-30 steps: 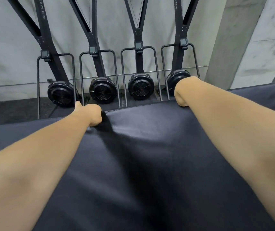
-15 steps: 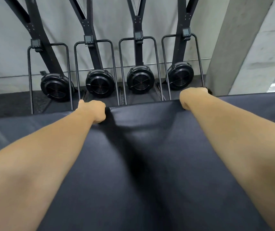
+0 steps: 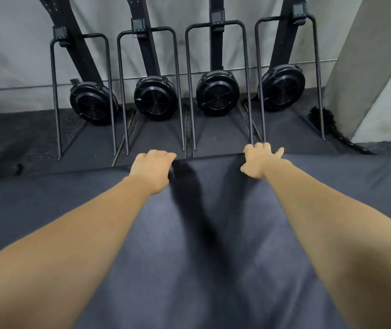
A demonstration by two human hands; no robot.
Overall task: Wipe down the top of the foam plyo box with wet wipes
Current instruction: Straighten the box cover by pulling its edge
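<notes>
The box (image 3: 213, 269) fills the lower half of the frame, and its dark, matte top runs from the bottom edge up to a far rim just above the middle. Both bare forearms stretch across that top from the lower corners and converge toward the rim.

The left hand (image 3: 153, 167) lies at the rim a little left of centre. Its knuckles are up and its fingers are bent down over the far edge, grasping the box there. The right hand (image 3: 259, 160) sits at the same rim right of centre, well apart from the left. Its fingers are hooked over the edge too, its thumb lies on the top surface toward the middle, and its little finger is splayed out to the right. A dark shadow falls on the top between the two arms.

Beyond the rim is a dark floor (image 3: 11, 138). Four black machines (image 3: 155, 98) with round fan housings and tall hoop frames stand in a row across the upper frame, against a pale wall (image 3: 11, 43). A grey pillar (image 3: 375, 79) rises at the upper right.
</notes>
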